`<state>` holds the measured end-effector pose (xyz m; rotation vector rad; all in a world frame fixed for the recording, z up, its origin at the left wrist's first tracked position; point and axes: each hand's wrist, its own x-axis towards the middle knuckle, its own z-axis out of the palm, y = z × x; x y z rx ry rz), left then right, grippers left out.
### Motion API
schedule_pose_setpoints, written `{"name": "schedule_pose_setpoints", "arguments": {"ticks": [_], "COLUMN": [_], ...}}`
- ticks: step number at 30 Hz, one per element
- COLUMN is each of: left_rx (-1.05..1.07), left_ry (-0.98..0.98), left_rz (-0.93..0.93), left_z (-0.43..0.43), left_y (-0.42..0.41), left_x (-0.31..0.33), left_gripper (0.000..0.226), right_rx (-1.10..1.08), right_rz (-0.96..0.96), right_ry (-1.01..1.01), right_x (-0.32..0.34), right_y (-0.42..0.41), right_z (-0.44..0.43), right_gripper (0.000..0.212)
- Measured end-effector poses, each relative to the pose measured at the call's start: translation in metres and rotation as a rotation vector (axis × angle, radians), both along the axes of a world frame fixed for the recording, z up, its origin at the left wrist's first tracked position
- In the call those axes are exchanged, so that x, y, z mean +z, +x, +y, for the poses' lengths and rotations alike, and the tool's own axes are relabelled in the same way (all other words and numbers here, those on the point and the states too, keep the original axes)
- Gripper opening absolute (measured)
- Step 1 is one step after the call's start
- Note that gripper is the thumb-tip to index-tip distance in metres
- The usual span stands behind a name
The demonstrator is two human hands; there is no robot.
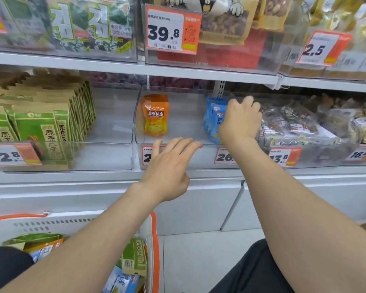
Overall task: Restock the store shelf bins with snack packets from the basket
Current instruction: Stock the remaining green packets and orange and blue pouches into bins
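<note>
While both bare arms reach toward a middle shelf, the clear front wall of the centre bin point(201, 160) stands between the viewer and its contents, with price tags point(224, 156) fixed along it. The left hand point(169, 168) is in front of that wall, palm down, fingers straight and slightly spread, holding nothing. The right hand point(241, 119) is inside the bin, fingers curled over the tops of the blue packets point(212, 117), which stand upright at the bin's right side. Orange packets point(155, 117) stand upright at its left side, well apart from the blue ones.

The bin to the left holds rows of green packets point(38, 127); the bin to the right holds clear bags point(294, 123) of dried goods. The shelf above carries seaweed packs point(80, 24) and nut bags point(224, 24) behind clear fronts.

At bottom left, a white basket point(155, 250) with an orange rim holds more green, orange and blue snack packets point(133, 256). White shelf boards point(114, 68) run across, above a pale tiled floor point(199, 261).
</note>
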<state>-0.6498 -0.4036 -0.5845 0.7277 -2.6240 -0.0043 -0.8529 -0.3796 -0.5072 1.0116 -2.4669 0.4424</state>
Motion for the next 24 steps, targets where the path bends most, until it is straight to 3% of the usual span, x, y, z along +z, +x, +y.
{"name": "schedule_pose_setpoints", "arguments": {"ticks": [7, 11, 13, 17, 21, 24], "left_rx": [-0.001, -0.03, -0.042, -0.069, -0.108, -0.113], "left_ry": [-0.005, 0.026, 0.047, 0.09, 0.121, 0.061], "left_rz": [0.0, -0.017, -0.037, -0.068, -0.073, -0.049], "left_z": [0.0, -0.001, -0.002, -0.005, -0.006, -0.005], "left_y": [0.0, 0.004, 0.005, 0.008, 0.012, 0.017], "left_x": [-0.001, 0.001, 0.003, 0.003, 0.005, 0.002], "left_gripper": [0.085, 0.086, 0.087, 0.091, 0.092, 0.083], "right_rx": [-0.014, -0.005, 0.007, 0.046, 0.051, 0.051], "right_rz": [-0.439, -0.607, -0.628, -0.706, -0.687, -0.444], "right_ry": [0.182, 0.252, 0.297, 0.344, 0.294, 0.225], "right_x": [-0.013, -0.01, -0.008, -0.018, -0.008, -0.012], "right_y": [0.011, 0.015, 0.017, -0.001, 0.014, 0.023], "right_z": [0.001, 0.004, 0.005, -0.01, 0.003, 0.006], "right_gripper": [0.049, 0.045, 0.048, 0.074, 0.056, 0.038]}}
